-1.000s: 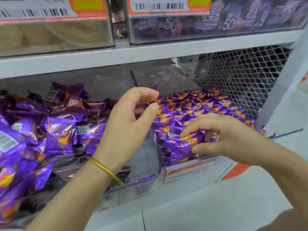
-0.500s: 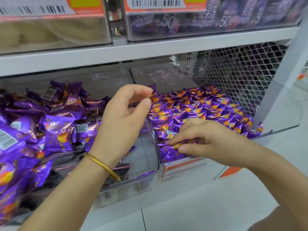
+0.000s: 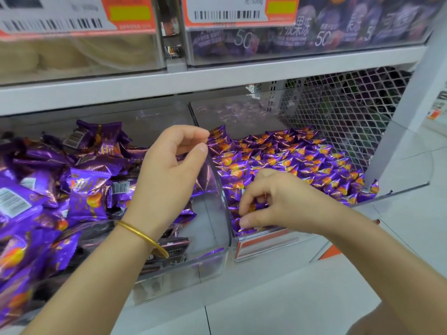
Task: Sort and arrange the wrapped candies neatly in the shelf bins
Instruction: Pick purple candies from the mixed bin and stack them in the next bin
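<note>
Head cam, lower shelf level. Two bins sit side by side under the white metal shelf board (image 3: 217, 78).

Clear plastic bin on the left (image 3: 212, 228): heaped with larger purple foil-wrapped candies (image 3: 87, 197), loose and at mixed angles, some barcode side up.

Clear plastic bin on the right (image 3: 408, 170): holds small purple-and-orange foil-wrapped candies (image 3: 290, 160), packed in a fairly flat layer from the front lip back to the white wire mesh back panel (image 3: 338, 112). An orange-edged label strip (image 3: 263, 243) runs along its front.

Left hand (image 3: 167, 175): raised over the wall between the two bins, with a thin gold bangle (image 3: 142, 238) on the wrist. Its fingers are loosely curled, thumb and forefinger apart, and I see no candy between them. The thumb tip is at the top edge of the clear wall; I can't confirm contact.

Right hand (image 3: 278, 204): down at the front left corner of the right bin, fingers curled into the small candies, thumb lying along the front edge. The fingertips are buried in wrappers. I can't tell whether it actually has one gripped or is only pressing into the pile.

The hands are near each other, not touching.

Upper shelf: a clear bin of pale beige product (image 3: 72, 52) on the left and a clear bin of purple printed packs (image 3: 314, 32) on the right, both with white-and-orange barcode price labels (image 3: 227, 10).
</note>
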A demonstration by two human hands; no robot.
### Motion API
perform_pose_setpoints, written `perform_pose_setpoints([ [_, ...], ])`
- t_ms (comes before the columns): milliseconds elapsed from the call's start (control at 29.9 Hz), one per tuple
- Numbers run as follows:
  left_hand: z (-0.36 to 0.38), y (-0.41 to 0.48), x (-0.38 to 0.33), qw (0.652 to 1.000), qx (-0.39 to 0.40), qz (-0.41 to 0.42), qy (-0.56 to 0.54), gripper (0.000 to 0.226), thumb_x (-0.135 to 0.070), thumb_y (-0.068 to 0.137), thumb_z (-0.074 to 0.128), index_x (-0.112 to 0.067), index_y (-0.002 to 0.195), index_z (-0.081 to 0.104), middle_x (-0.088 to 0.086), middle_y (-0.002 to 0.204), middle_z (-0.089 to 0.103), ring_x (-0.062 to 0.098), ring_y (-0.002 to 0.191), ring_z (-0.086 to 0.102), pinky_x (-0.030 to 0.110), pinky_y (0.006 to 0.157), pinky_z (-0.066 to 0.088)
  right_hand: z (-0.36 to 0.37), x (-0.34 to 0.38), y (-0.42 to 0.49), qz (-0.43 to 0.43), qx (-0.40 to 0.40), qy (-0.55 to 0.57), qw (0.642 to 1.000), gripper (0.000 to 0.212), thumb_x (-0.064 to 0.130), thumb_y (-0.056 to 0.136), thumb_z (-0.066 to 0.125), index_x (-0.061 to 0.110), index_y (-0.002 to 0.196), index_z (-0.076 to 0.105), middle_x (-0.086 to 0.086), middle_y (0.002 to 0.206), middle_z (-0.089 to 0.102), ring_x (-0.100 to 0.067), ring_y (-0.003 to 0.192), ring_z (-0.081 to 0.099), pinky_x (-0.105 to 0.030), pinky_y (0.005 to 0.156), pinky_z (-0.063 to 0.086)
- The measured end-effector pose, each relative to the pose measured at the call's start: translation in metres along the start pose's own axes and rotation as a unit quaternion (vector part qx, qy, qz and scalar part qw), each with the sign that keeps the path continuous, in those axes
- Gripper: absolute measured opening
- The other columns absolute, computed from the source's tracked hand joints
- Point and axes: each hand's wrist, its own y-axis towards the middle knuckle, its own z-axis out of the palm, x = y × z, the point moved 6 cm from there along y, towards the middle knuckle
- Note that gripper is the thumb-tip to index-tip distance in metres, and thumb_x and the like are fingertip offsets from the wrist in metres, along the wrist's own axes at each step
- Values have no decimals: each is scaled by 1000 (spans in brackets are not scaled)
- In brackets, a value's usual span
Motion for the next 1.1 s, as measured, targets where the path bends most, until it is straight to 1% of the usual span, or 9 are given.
perform_pose_setpoints([
  [134, -11, 2, 7, 999, 18, -27, 39, 20, -5, 87, 58, -24, 86, 60, -9, 83, 61, -2, 70, 55, 17, 72, 50, -15, -6, 4, 0, -86, -21, 996, 30, 34, 73, 77, 33, 102, 70, 10, 86, 43, 7, 70, 46, -23, 73, 41],
  [301, -7, -11, 3, 973, 189, -41, 123, 9, -7, 82, 66, -14, 76, 69, 0, 76, 68, 0, 64, 58, 10, 60, 46, 7, -7, 14, 3, -10, -101, 995, 52, 43, 72, 75, 32, 121, 61, 5, 97, 42, -2, 83, 45, -30, 85, 45],
  [401, 7, -33, 7, 904, 372, -54, 205, 14, -26, 87, 61, -19, 84, 73, -1, 87, 71, 7, 79, 64, 22, 77, 49, -8, -5, 12, -4, -98, -61, 993, 36, 35, 76, 73, 31, 112, 66, 12, 87, 41, 8, 72, 45, -8, 73, 38],
  [468, 15, -49, 17, 834, 477, -55, 272, 31, -36, 93, 48, -14, 99, 69, 6, 99, 67, 17, 94, 60, 32, 88, 44, -17, -3, 9, -5, -162, -30, 986, 25, 27, 80, 71, 34, 103, 67, 12, 83, 44, 6, 68, 47, -6, 67, 36],
  [602, 23, -64, 21, 770, 537, -75, 335, 50, -48, 95, 24, -14, 102, 60, 0, 101, 60, 19, 103, 52, 30, 97, 38, -19, 3, 5, -11, -203, 0, 979, 18, 21, 82, 67, 33, 96, 66, 9, 81, 47, -1, 64, 47, -7, 65, 37],
  [702, 25, -68, 20, 750, 553, -88, 352, 47, -50, 95, 29, -18, 110, 60, 0, 109, 57, 5, 103, 50, 24, 97, 37, -16, 5, 6, -19, -207, 1, 978, 19, 16, 83, 66, 31, 95, 66, 7, 81, 49, -2, 65, 47, -6, 65, 35],
  [802, 24, -67, 17, 761, 544, -21, 352, 31, -39, 90, 53, -25, 118, 57, -8, 105, 57, -17, 72, 48, 5, 66, 38, -15, 8, 4, -32, -223, 19, 974, 21, 12, 83, 66, 30, 93, 66, 3, 81, 52, -10, 64, 48, -8, 65, 36],
  [936, 13, -56, 17, 824, 486, -4, 290, 30, -25, 81, 70, -35, 107, 59, -19, 94, 62, -6, 89, 50, 14, 81, 41, -19, 16, -1, -70, -257, 47, 963, 23, 5, 82, 65, 26, 93, 68, 1, 78, 53, -16, 64, 47, -13, 64, 38],
  [1103, 0, -48, 7, 900, 408, -36, 146, 25, -2, 77, 71, -26, 77, 66, -9, 66, 65, -3, 60, 56, 12, 62, 45, -19, 27, -1, -102, -296, 74, 947, 22, 13, 80, 58, 26, 95, 68, 4, 79, 52, -18, 63, 47, -21, 63, 41],
])
